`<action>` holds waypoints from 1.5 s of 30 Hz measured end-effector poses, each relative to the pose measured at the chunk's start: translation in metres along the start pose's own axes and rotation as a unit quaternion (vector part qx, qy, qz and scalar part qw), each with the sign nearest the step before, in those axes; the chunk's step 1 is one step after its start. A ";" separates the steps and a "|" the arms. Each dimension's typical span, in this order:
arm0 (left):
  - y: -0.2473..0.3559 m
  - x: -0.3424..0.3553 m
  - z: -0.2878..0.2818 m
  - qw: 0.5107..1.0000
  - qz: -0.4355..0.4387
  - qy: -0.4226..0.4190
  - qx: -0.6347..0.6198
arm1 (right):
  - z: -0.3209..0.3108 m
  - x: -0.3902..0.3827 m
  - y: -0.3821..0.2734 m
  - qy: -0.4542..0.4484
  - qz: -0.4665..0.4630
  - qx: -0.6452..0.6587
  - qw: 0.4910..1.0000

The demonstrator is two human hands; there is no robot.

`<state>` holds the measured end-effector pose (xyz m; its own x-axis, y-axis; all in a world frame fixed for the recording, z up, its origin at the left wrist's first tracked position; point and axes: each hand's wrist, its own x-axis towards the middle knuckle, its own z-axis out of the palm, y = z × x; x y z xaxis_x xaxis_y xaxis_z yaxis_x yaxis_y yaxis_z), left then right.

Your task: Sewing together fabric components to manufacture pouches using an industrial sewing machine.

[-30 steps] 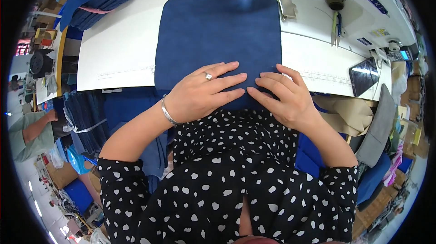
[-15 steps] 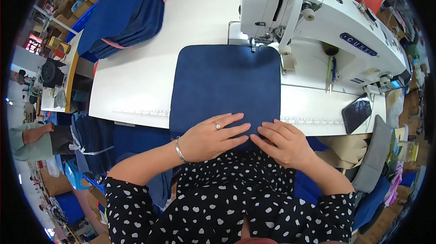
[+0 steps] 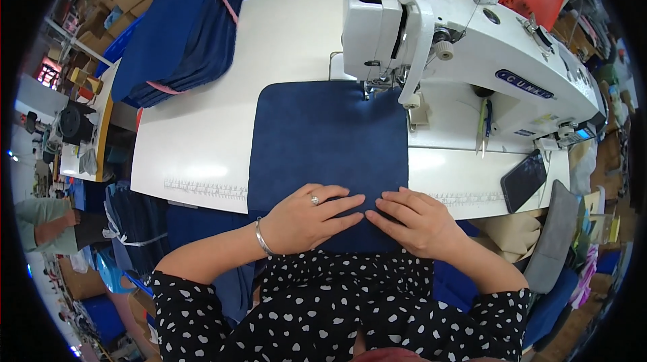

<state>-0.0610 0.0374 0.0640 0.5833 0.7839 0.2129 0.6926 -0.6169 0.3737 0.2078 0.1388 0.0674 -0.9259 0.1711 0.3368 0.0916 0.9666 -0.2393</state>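
A dark blue fabric panel (image 3: 323, 136) with rounded far corners lies flat across the white sewing table (image 3: 185, 143). Its far edge reaches under the presser foot (image 3: 366, 92) of a white sewing machine (image 3: 465, 32). My left hand (image 3: 313, 217), with a ring and a silver bangle, rests on the near part of the panel, fingers stretched out. Beside it my right hand (image 3: 421, 220) also lies on the fabric, fingers extended and slightly bent. The fingertips of both hands almost meet. Below them the panel's near part hangs toward my lap.
A thick stack of blue panels tied with pink strips (image 3: 178, 35) stands at the far left. Thread snips (image 3: 482, 133) and a phone (image 3: 524, 181) lie on the right. A tied blue bundle (image 3: 138, 220) is below the table's left edge. Another person's arm (image 3: 57, 227) shows at far left.
The whole view has shifted, so table, machine and fabric sit lower in the picture. Both hands stay on the near part of the panel, and more fabric shows below them.
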 end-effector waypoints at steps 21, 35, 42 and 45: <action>-0.019 0.021 -0.005 0.996 -0.037 0.003 0.077 | -0.004 0.023 0.033 0.003 0.023 0.010 1.000; -0.050 0.037 -0.005 0.995 -0.028 0.031 0.091 | -0.002 0.038 0.063 0.024 0.027 0.011 0.999; -0.054 0.039 -0.008 0.995 -0.028 0.018 0.095 | -0.002 0.040 0.065 0.025 0.026 -0.009 0.999; -0.054 0.040 -0.011 0.994 -0.017 0.009 0.103 | -0.003 0.040 0.066 0.022 0.021 -0.012 0.999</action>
<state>-0.0795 0.1028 0.0620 0.5517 0.8043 0.2207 0.7852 -0.5901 0.1879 0.1775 0.2099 0.0682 -0.9044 0.2193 0.3660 0.1394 0.9626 -0.2324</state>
